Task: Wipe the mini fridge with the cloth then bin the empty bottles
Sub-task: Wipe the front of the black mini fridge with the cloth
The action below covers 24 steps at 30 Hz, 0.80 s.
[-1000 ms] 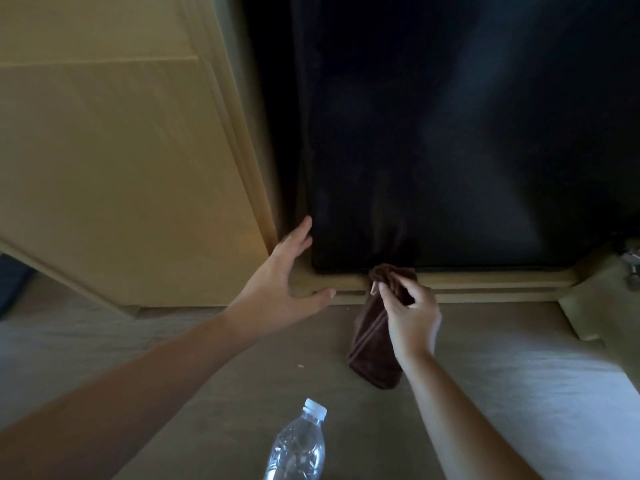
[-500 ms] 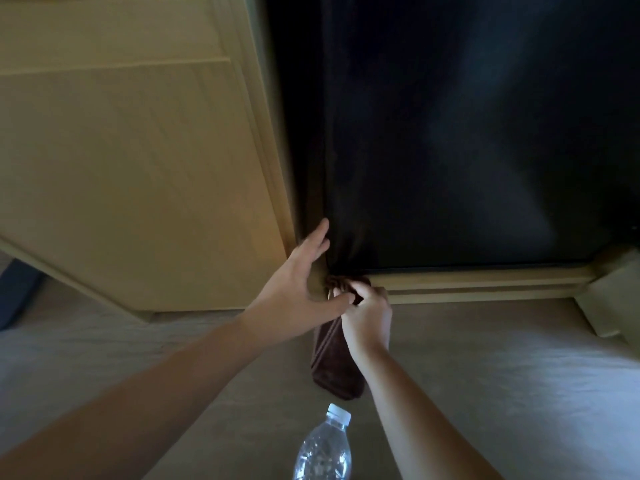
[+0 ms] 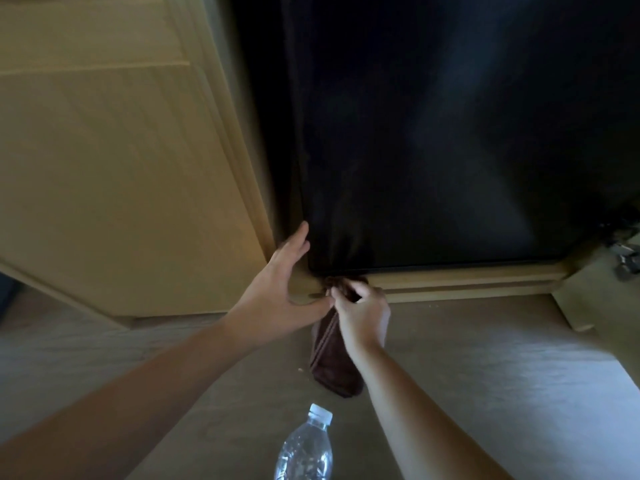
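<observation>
The black mini fridge (image 3: 433, 133) fills the upper middle, set in a wooden cabinet. My right hand (image 3: 363, 311) grips a dark brown cloth (image 3: 334, 368) at the fridge's bottom left corner; the rest of the cloth hangs down below the hand. My left hand (image 3: 280, 285) is spread with straight fingers against the cabinet frame beside that corner, its thumb next to my right hand. A clear plastic bottle (image 3: 306, 448) with a white cap lies on the floor at the bottom edge.
The open wooden cabinet door (image 3: 114, 174) stands on the left. A wooden base ledge (image 3: 467, 280) runs under the fridge. A metal hinge (image 3: 627, 258) sits at the right edge. Beige floor (image 3: 502, 375) spreads in front.
My right hand has carried the cloth leftwards along the fridge's bottom edge to its left corner, beside my left thumb. My left hand has stayed on the frame.
</observation>
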Available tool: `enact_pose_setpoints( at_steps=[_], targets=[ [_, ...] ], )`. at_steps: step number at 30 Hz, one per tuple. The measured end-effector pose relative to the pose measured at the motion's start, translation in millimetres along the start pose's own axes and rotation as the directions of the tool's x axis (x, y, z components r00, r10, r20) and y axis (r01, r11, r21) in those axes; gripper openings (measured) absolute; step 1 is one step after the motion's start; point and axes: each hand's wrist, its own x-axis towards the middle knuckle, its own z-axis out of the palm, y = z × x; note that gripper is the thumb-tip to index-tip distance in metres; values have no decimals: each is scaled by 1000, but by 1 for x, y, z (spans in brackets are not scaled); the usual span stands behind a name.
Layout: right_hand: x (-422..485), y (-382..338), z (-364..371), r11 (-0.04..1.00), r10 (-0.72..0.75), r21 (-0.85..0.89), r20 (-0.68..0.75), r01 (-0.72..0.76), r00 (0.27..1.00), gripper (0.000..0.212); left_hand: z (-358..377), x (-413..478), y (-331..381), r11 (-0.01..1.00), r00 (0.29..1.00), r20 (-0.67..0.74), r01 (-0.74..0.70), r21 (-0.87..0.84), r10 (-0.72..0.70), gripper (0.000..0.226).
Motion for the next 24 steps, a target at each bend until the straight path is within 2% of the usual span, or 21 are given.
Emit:
enact_pose_setpoints(
  at_steps=[2,5,10,15,17,20,22,24],
  targets=[
    [-8,-7,15,999,16,35,50,-17,999,30,1,0,0,1000,1000,-16,2,-3,-2,102],
    [-6,-4,14,996,34,75,48,-38,998,29,5,-1,1,1000,998,-57,9,6,-9,100],
    [28,23,-47,998,14,66,-103,-7,995,24,14,0,0,992,994,-105,25,127,-11,106],
    [68,46,-123,992,101,98,-273,-77,957,25,28,2,9,970,983,-184,55,235,-11,111],
    [73,49,-139,990,104,121,-277,-73,955,22,33,4,10,965,978,-208,74,251,-21,112],
    [63,39,-131,994,11,108,-254,17,967,19,40,6,12,959,968,-246,107,262,-41,115],
    [51,25,-112,987,-68,134,-180,93,981,18,42,7,13,958,963,-264,123,260,-51,115],
    [39,10,-93,974,-88,199,-110,108,990,17,42,7,13,955,963,-267,121,269,-47,114]
  ],
)
